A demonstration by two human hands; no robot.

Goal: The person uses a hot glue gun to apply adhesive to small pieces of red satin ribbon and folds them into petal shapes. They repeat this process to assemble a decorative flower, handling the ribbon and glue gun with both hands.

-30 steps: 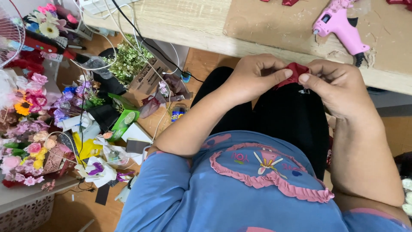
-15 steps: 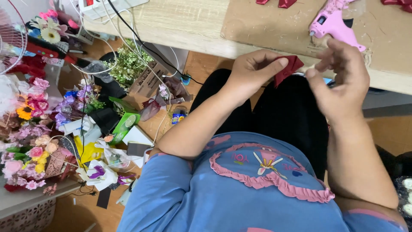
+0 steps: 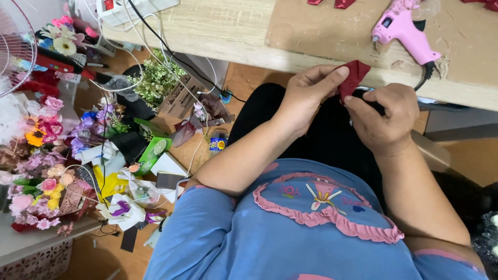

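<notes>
Right hand (image 3: 384,122) dropped back from glue gun (image 3: 402,28) | both grips pinch red fabric piece (image 3: 354,78) | left hand (image 3: 306,98) steadies it over your lap, below table (image 3: 218,36) edge

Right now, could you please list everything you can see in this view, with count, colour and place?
red fabric piece: one, dark red, pinched between both hands at the table edge
glue gun: one, pink, lying on the cardboard sheet
cardboard sheet: one, brown, on the wooden table
power strip: one, white, table's far left corner
fan: one, white grille, far left
artificial flowers: many, pink, purple, yellow, piled at left
green plant: one bunch, on the floor under the table
left hand: grips the fabric
right hand: pinches the fabric's lower edge
</notes>
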